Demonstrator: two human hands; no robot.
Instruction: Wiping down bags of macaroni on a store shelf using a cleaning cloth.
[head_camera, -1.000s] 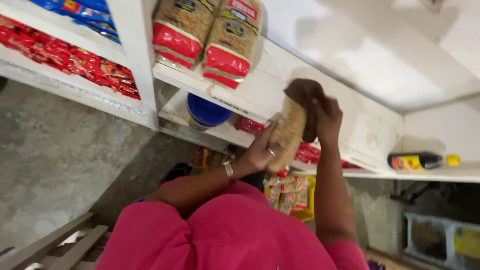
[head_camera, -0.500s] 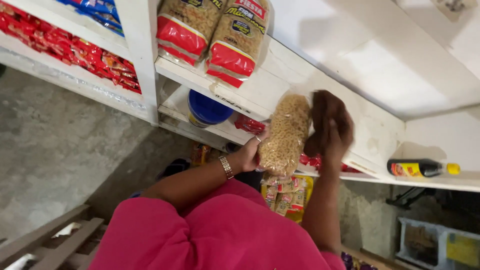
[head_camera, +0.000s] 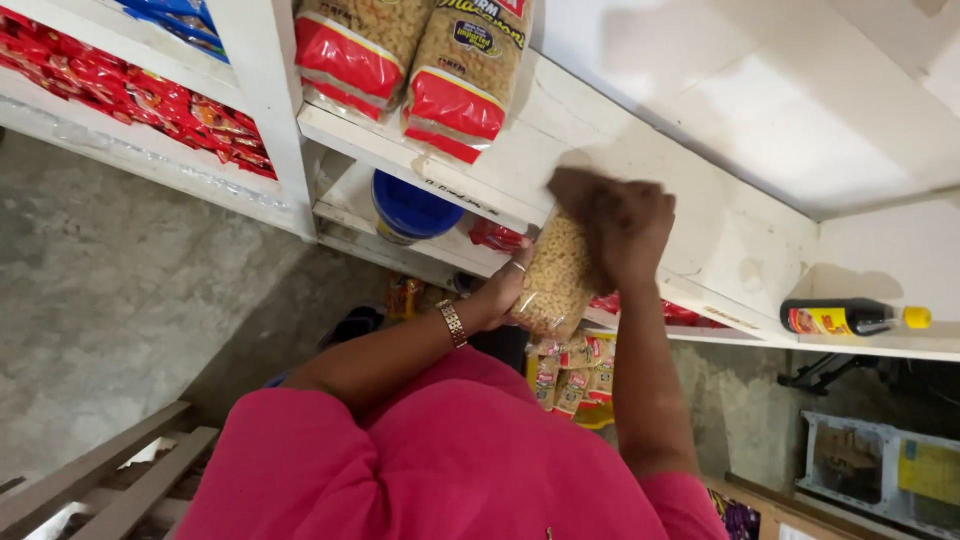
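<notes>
Clear pasta bag (head_camera: 553, 280) held between both hands' fingers (head_camera: 512, 283).

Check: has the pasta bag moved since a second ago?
Yes. The pasta bag has tipped its top end toward the shelf edge beside the stacked bags.

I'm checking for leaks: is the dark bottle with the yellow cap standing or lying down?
Lying down. The dark bottle rests on its side on the white shelf, yellow cap pointing right.
</notes>
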